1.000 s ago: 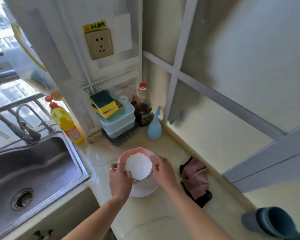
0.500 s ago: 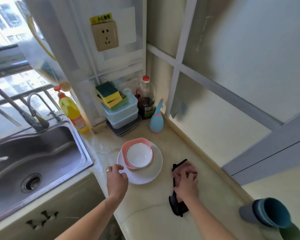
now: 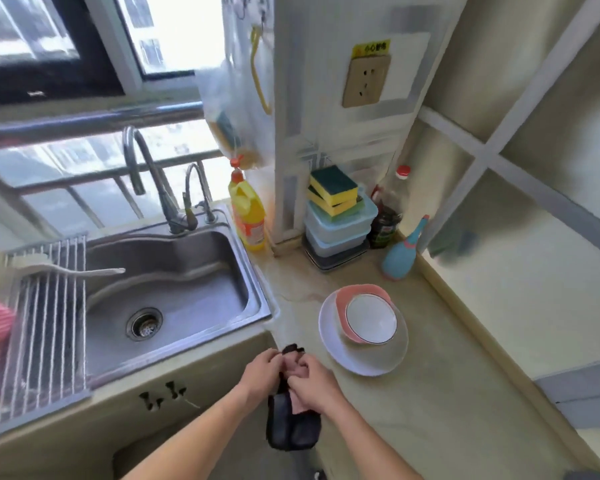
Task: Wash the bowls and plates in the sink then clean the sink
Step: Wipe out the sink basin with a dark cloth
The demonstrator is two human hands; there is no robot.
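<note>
Dark soft cloth [image 3: 293,422] held in both grips, left hand [image 3: 261,370] and right hand [image 3: 312,382], lower centre | washed white bowl [image 3: 371,318] stacked on table, centre right | steel sink [image 3: 174,292] left, unwiped | risk: dangling cloth snagging stack.

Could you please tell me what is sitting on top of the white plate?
On the plate sits a pink bowl with a white bowl nested inside. The bowls hide the plate's centre and anything beneath them.
</note>
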